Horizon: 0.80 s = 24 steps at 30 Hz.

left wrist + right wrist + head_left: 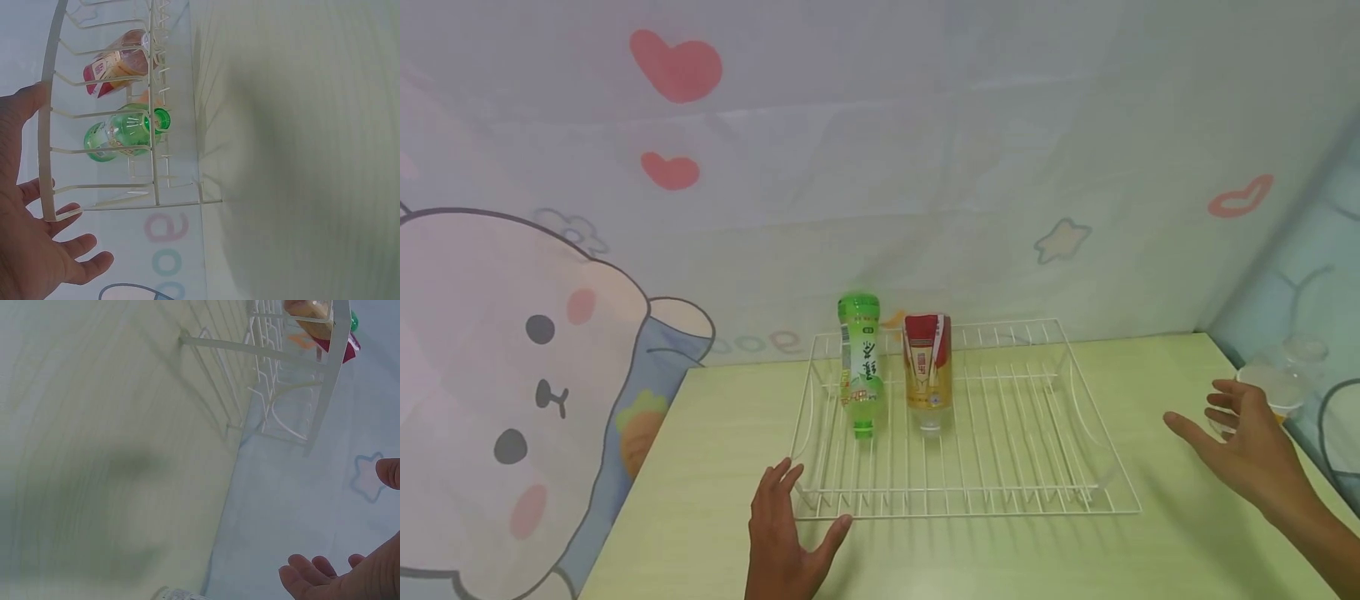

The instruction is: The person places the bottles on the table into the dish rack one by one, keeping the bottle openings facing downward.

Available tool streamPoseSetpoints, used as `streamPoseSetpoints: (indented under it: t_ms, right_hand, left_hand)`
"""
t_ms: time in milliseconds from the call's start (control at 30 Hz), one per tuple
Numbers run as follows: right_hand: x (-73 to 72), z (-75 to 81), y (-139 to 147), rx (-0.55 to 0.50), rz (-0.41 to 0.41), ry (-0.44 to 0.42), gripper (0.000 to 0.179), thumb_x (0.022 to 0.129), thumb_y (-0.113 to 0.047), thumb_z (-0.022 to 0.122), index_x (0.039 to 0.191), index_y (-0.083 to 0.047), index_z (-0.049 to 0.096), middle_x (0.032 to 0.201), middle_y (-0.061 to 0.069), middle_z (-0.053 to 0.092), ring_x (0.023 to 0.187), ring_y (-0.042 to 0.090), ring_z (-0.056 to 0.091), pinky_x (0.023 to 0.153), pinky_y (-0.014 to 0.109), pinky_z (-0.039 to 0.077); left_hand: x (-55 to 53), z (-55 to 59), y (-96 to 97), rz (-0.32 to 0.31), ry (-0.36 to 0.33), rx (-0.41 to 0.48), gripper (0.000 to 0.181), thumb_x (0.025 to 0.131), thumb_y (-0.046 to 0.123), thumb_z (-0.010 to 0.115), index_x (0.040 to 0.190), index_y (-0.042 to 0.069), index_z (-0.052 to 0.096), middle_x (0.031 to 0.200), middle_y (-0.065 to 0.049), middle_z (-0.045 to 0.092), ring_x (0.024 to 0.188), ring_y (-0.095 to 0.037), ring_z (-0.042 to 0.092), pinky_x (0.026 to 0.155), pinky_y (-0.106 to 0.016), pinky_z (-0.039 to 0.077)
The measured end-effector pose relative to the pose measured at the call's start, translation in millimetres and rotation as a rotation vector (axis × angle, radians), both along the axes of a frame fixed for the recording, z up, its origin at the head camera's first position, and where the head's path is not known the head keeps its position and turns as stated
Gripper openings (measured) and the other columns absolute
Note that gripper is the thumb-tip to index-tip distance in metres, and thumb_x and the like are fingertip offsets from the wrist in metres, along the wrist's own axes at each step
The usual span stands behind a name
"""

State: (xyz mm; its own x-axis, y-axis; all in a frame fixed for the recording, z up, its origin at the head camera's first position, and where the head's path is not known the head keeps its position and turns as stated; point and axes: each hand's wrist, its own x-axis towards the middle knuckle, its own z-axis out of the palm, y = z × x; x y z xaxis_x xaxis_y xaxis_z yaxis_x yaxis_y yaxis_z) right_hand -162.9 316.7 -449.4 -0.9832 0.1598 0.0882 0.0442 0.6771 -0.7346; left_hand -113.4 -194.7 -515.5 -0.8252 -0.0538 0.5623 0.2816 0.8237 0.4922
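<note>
A white wire rack stands on the table. In it lie a green-tinted plastic drink bottle and, beside it, a bottle with a red and gold label, both with necks toward the front. My left hand is at the rack's front left corner, thumb and fingers spread; in the left wrist view its thumb overlaps the rim and some fingers pass behind the corner. Right of the rack, my right hand hovers with loose fingers, holding nothing visible. Partly behind it is a clear plastic container, its kind unclear.
The pale yellow-green table ends at a printed cloth backdrop with hearts and a cartoon animal. A dark curved line, perhaps a cable, runs at the right edge.
</note>
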Motion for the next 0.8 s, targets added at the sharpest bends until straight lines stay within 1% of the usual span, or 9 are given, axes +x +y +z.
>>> streamPoseSetpoints:
  t_ms: [133, 233, 300, 333, 400, 500, 633, 767, 800]
  right_hand:
    - [5.6, -5.3, 8, -0.010, -0.026, -0.006, 0.093, 0.096, -0.043, 0.063, 0.150, 0.013, 0.012, 0.140, 0.043, 0.033, 0.119, 0.061, 0.043, 0.082, 0.027, 0.051]
    - [9.5, -8.6, 14, -0.015, -0.046, -0.008, 0.092, 0.096, -0.044, 0.063, 0.149, 0.013, 0.014, 0.141, 0.041, 0.033, 0.120, 0.057, 0.043, 0.062, 0.006, 0.036]
    - [11.6, -10.2, 17, -0.012, -0.067, -0.012, 0.092, 0.096, -0.045, 0.063, 0.148, 0.014, 0.015, 0.141, 0.041, 0.033, 0.119, 0.057, 0.042, 0.060, 0.005, 0.034]
    - [12.4, -10.2, 19, -0.011, -0.079, -0.019, 0.092, 0.097, -0.045, 0.062, 0.148, 0.015, 0.014, 0.140, 0.041, 0.032, 0.119, 0.058, 0.041, 0.068, 0.008, 0.040]
    - [13.8, -10.1, 22, -0.007, -0.115, -0.035, 0.091, 0.097, -0.046, 0.061, 0.147, 0.016, 0.015, 0.138, 0.042, 0.033, 0.118, 0.059, 0.041, 0.076, 0.022, 0.047]
    - [15.3, -9.8, 26, 0.006, -0.171, -0.052, 0.089, 0.097, -0.046, 0.060, 0.145, 0.016, 0.018, 0.135, 0.042, 0.036, 0.116, 0.060, 0.045, 0.071, 0.032, 0.046]
    - [17.2, -10.7, 32, 0.009, -0.224, -0.039, 0.082, 0.096, -0.043, 0.061, 0.141, 0.016, 0.026, 0.131, 0.040, 0.041, 0.101, 0.038, 0.061, 0.059, 0.016, 0.036]
    - [18.5, -11.6, 39, -0.010, -0.272, -0.058, 0.080, 0.097, -0.039, 0.060, 0.140, 0.019, 0.026, 0.129, 0.043, 0.039, 0.101, 0.039, 0.059, 0.055, 0.013, 0.037]
    - [19.0, -11.7, 41, -0.015, -0.281, -0.077, 0.081, 0.098, -0.039, 0.058, 0.140, 0.021, 0.024, 0.130, 0.045, 0.036, 0.106, 0.052, 0.052, 0.058, 0.018, 0.042]
  left_hand:
    - [-0.4, -0.2, 0.6, 0.004, -0.011, 0.001, 0.086, 0.068, 0.031, 0.090, 0.136, -0.001, 0.047, 0.143, -0.023, 0.045, 0.133, -0.048, 0.037, 0.094, -0.073, 0.031]
    - [-0.7, -0.1, 0.6, 0.004, -0.012, -0.002, 0.086, 0.068, 0.032, 0.090, 0.136, -0.001, 0.047, 0.143, -0.023, 0.045, 0.133, -0.049, 0.037, 0.094, -0.073, 0.031]
    - [-1.0, -0.1, 0.5, 0.001, -0.009, -0.003, 0.086, 0.068, 0.032, 0.090, 0.135, -0.002, 0.047, 0.143, -0.023, 0.045, 0.133, -0.049, 0.037, 0.094, -0.073, 0.031]
    - [-1.1, 0.0, 0.4, -0.001, -0.009, -0.002, 0.086, 0.068, 0.032, 0.090, 0.135, -0.002, 0.047, 0.142, -0.023, 0.045, 0.133, -0.049, 0.037, 0.094, -0.073, 0.031]
    - [-1.1, 0.0, 0.1, -0.001, -0.010, -0.002, 0.086, 0.068, 0.031, 0.090, 0.135, -0.002, 0.047, 0.142, -0.023, 0.044, 0.133, -0.049, 0.037, 0.094, -0.073, 0.031]
    - [-1.1, -0.3, -0.5, -0.001, -0.012, -0.004, 0.086, 0.068, 0.031, 0.090, 0.135, -0.002, 0.047, 0.142, -0.023, 0.044, 0.133, -0.049, 0.037, 0.093, -0.073, 0.031]
    - [-1.1, -1.2, -1.2, -0.004, -0.009, -0.007, 0.086, 0.069, 0.030, 0.089, 0.135, -0.002, 0.047, 0.142, -0.024, 0.044, 0.132, -0.050, 0.037, 0.093, -0.072, 0.032]
    - [-1.4, -1.1, -1.2, -0.003, -0.010, -0.008, 0.085, 0.069, 0.030, 0.089, 0.135, -0.002, 0.047, 0.142, -0.023, 0.044, 0.132, -0.049, 0.037, 0.092, -0.072, 0.032]
    - [-1.6, -1.0, -1.0, -0.002, -0.012, -0.008, 0.085, 0.069, 0.030, 0.089, 0.135, -0.002, 0.047, 0.142, -0.023, 0.044, 0.132, -0.049, 0.037, 0.092, -0.072, 0.032]
